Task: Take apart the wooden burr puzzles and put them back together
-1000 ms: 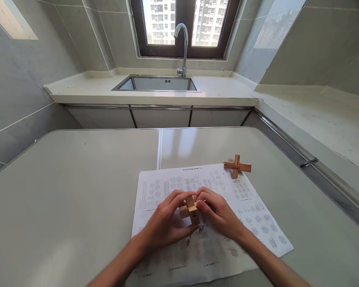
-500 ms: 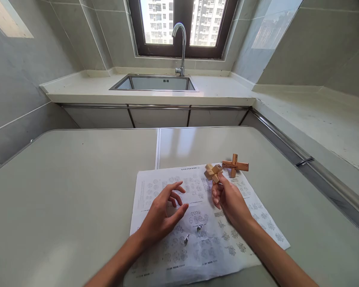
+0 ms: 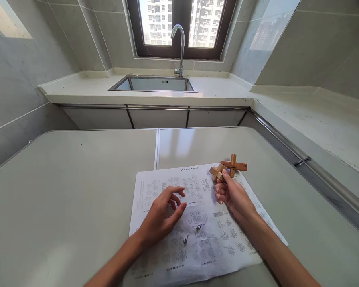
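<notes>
Between the thumb and fingers of my right hand (image 3: pixel 231 193) is a light wooden interlocking puzzle (image 3: pixel 217 172), made of short blocks; the fingers hide part of it. Just behind it lies a darker, cross-shaped wooden puzzle (image 3: pixel 241 166), partly over the top right corner of a printed sheet (image 3: pixel 155 181). My left hand (image 3: pixel 164 213) is over the left part of the sheet, fingers curved and apart, holding nothing. Rows of small diagrams and text cover the paper. It is creased, with two small torn spots near its middle.
The sheet lies on a pale table (image 3: pixel 77 191) with a seam (image 3: pixel 157 149) running toward the far edge. Beyond stands a white counter (image 3: pixel 221 85) with a sink (image 3: pixel 155 83) and faucet (image 3: pixel 182 52). A metal rail (image 3: pixel 320 171) runs along the right side.
My right hand has moved slightly right with the light wooden puzzle, which is now turned a little and closer to the darker cross. My left hand stays nearly still.
</notes>
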`<state>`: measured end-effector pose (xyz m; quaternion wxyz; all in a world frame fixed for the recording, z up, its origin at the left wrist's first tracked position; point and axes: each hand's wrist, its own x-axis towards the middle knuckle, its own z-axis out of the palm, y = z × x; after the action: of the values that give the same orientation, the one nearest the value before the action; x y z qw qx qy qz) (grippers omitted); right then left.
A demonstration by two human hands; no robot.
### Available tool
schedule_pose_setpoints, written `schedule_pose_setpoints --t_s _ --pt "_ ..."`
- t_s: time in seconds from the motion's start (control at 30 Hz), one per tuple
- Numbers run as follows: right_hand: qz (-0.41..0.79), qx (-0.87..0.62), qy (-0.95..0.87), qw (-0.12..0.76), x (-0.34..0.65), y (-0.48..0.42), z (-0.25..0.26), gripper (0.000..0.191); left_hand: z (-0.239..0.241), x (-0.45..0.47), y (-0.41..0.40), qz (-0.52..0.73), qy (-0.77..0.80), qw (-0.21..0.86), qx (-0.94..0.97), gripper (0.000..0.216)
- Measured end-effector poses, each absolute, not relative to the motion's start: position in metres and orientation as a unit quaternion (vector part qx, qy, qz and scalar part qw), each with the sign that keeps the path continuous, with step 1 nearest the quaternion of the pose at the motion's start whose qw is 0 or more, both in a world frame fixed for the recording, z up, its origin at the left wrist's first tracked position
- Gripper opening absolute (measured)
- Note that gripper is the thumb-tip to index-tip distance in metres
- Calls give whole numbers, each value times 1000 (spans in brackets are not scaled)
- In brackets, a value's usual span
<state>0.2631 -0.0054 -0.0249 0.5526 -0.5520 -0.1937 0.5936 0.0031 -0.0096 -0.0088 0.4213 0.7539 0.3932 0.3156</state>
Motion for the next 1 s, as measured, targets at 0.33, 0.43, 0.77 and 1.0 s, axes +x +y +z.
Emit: schedule_pose_setpoints --t_s 0.33,0.43,0.77,1.0 --pt "575 -535 -226 576 264 -6 -24 51 -9 3 -9 310 396 421 755 26" --pt "576 -540 -240 565 262 -7 -21 49 -9 3 -9 312 395 416 757 25" --pt "473 -594 -472 449 244 -15 -30 48 -10 6 -7 288 389 401 778 16" --pt "300 -575 -665 370 237 -20 -35 40 -9 4 -7 268 390 412 779 20"
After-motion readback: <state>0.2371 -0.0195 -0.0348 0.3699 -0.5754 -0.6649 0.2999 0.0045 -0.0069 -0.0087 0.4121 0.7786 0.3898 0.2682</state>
